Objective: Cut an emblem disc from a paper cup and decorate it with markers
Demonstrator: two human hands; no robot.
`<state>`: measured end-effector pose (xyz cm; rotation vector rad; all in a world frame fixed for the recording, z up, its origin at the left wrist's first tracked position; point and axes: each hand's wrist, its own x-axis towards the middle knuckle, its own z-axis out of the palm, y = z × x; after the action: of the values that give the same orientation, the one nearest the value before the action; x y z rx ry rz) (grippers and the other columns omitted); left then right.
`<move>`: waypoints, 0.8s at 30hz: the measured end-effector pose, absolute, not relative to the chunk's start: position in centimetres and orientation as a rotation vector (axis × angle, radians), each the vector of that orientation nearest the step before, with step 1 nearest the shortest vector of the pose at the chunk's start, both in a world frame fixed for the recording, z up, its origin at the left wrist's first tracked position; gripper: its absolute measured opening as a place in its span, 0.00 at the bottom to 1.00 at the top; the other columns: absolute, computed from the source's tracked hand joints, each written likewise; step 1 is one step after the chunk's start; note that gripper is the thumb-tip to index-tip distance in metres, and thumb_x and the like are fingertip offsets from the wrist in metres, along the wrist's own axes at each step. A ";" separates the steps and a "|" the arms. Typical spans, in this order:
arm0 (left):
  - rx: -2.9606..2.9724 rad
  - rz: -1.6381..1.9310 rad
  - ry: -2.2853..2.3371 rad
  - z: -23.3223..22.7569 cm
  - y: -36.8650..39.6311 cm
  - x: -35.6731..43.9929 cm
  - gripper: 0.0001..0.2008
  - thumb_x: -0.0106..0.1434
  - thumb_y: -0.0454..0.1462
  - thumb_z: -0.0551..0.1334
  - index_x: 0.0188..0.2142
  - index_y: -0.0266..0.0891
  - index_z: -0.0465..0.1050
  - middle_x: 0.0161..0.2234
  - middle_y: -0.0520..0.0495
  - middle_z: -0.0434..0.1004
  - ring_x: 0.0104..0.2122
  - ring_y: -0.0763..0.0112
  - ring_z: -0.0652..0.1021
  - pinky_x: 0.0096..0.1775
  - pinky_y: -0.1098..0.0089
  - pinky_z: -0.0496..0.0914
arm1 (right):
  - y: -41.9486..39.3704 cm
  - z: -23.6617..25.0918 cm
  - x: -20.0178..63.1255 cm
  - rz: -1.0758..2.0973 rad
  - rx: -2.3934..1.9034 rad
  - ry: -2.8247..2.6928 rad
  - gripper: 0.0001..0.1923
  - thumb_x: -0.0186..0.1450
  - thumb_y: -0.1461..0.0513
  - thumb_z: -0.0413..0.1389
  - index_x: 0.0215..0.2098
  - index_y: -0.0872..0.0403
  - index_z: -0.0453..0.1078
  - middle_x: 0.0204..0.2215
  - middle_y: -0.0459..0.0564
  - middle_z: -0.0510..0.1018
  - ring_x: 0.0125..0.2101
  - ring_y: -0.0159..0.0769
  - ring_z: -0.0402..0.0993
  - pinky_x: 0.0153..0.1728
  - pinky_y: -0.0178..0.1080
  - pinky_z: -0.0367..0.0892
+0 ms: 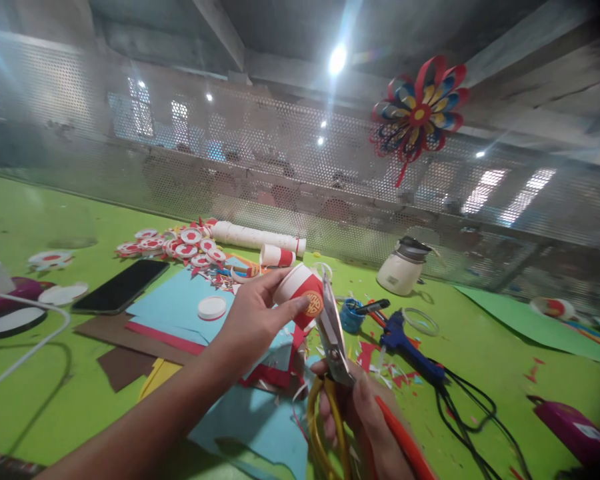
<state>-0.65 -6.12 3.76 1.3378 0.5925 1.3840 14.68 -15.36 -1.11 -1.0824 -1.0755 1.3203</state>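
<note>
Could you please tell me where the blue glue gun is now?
In the head view, the blue glue gun lies on the green table, right of the scissors in the right hand, near the small blue container.

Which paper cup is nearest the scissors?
The cup in the left hand, showing a round orange emblem; the loose cup, the white stack and the far-right cup lie farther from the blades.

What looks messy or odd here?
Red and white paper scraps lie scattered on the green table beside the dark blue glue gun, like spilled litter. A red-and-white paper cup lies on its side beside the long white tube.
</note>
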 end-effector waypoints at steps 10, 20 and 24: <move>1.311 1.362 0.603 3.8 -6.5 -0.3 0.12 0.54 0.37 0.70 0.39 0.37 0.77 0.33 0.47 0.79 0.30 0.72 0.75 0.34 0.71 0.71 | -15.2 -1.7 15.0 1.338 -1.072 -1.058 0.32 0.60 0.38 0.52 0.42 0.56 0.72 0.22 0.46 0.72 0.18 0.26 0.66 0.20 0.31 0.63; 1.253 1.376 0.565 3.9 -6.7 0.1 0.14 0.54 0.36 0.70 0.40 0.35 0.76 0.33 0.46 0.80 0.30 0.72 0.76 0.33 0.73 0.71 | -14.9 -2.4 15.4 1.385 -0.996 -1.064 0.32 0.59 0.38 0.54 0.44 0.56 0.71 0.24 0.46 0.72 0.20 0.26 0.68 0.22 0.31 0.63; 1.214 1.365 0.548 3.8 -6.8 0.2 0.16 0.52 0.37 0.71 0.40 0.33 0.75 0.31 0.47 0.80 0.29 0.73 0.75 0.33 0.74 0.70 | -15.0 -1.9 15.0 1.388 -0.991 -1.023 0.33 0.58 0.38 0.55 0.43 0.57 0.72 0.23 0.45 0.72 0.20 0.25 0.68 0.22 0.30 0.61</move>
<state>0.24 -6.83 3.83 1.2144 0.5482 1.3649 14.96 -15.01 -1.94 -0.9910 -1.0232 1.3876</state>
